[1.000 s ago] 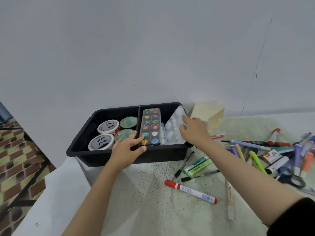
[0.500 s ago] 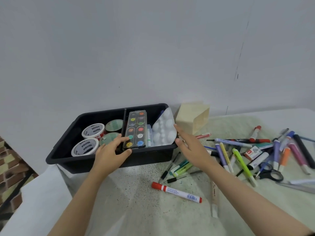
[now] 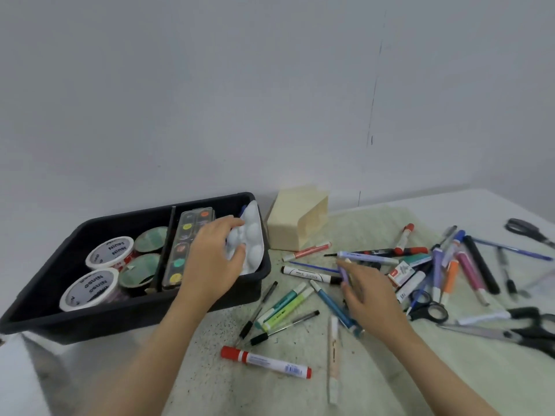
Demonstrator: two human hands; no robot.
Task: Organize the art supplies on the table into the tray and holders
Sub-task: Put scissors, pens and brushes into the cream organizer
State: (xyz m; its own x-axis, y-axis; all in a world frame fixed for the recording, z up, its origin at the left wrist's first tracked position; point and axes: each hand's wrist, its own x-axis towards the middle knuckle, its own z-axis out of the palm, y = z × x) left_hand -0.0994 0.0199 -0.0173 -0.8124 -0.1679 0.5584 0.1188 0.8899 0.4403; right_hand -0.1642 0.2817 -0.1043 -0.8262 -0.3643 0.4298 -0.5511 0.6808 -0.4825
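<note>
A black tray (image 3: 120,321) at the left holds white paint tubs (image 3: 109,253), a watercolour set (image 3: 180,250) and a white palette (image 3: 255,235) leaning at its right end. My left hand (image 3: 213,259) reaches over the watercolour set, its fingers and thumb curled on the palette. My right hand (image 3: 366,291) hovers low over the scattered pens with fingers extended. Its fingertips are at a short purple marker (image 3: 344,273). A beige holder (image 3: 295,223) lies on its side right of the tray.
Loose pens and markers cover the table's right half, with scissors (image 3: 426,309) among them and two more pairs further right. A red-capped marker (image 3: 265,362), green highlighters (image 3: 285,307) and a blue marker (image 3: 333,304) lie near the front. The wall stands behind.
My left hand slid right from the watercolour set onto the white palette. My right hand left the palette and moved right and down to the pens. The view shifted right.
</note>
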